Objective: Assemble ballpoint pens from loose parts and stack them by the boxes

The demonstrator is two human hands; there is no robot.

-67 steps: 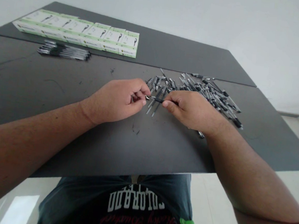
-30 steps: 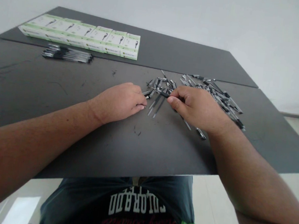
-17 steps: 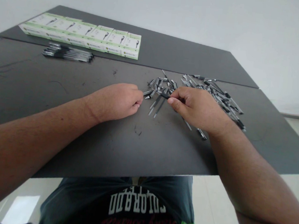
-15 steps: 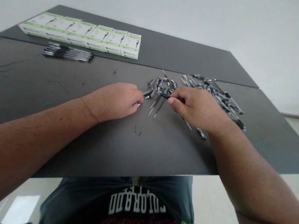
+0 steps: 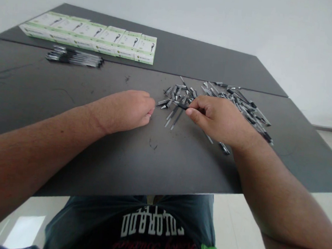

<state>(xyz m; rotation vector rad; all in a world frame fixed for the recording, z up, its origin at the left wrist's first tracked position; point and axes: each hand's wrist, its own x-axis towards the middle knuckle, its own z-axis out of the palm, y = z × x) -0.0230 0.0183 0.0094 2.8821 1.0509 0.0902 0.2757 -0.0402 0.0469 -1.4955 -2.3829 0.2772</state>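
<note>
Right hand (image 5: 216, 115) pinching pen (image 5: 182, 106), partly hidden

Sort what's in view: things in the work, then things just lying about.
In the work, judging by the hands:
black-gripped pen part, pinched in the right hand
small pen pieces, near the curled left hand
heap of pen parts, probably

Seemingly just lying about:
row of green-and-white boxes
bundle of pens before them, untouched
</note>
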